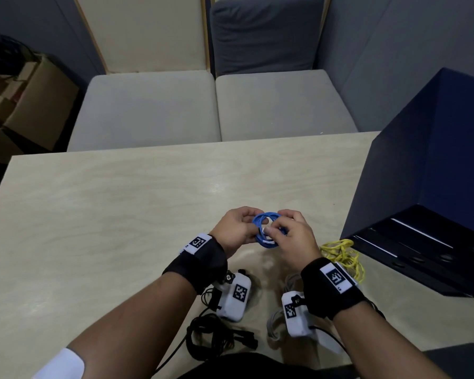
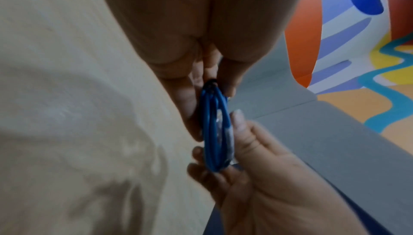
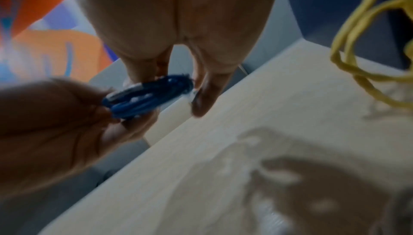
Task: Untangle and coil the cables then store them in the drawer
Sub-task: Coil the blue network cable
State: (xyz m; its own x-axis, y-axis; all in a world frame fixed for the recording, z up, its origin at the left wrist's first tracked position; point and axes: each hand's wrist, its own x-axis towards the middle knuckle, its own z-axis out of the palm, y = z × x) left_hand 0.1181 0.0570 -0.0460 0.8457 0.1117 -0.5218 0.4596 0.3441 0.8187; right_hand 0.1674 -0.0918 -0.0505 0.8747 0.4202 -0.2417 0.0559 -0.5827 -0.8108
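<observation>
The grey cable point(image 1: 273, 328) lies mostly hidden under the wrist camera point(image 1: 296, 314)

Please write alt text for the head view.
A left hand and right hand hold a small blue cable coil above a pale table. A tangled yellow cable lies right, beside a dark blue drawer unit.

Pinching a small blue cable coil point(image 1: 259, 220) with left hand point(image 1: 236, 231) and right hand point(image 1: 296, 239) over a pale wooden table point(image 1: 121, 214), with a messy yellow cable point(image 1: 340, 246) near, on the right.
</observation>
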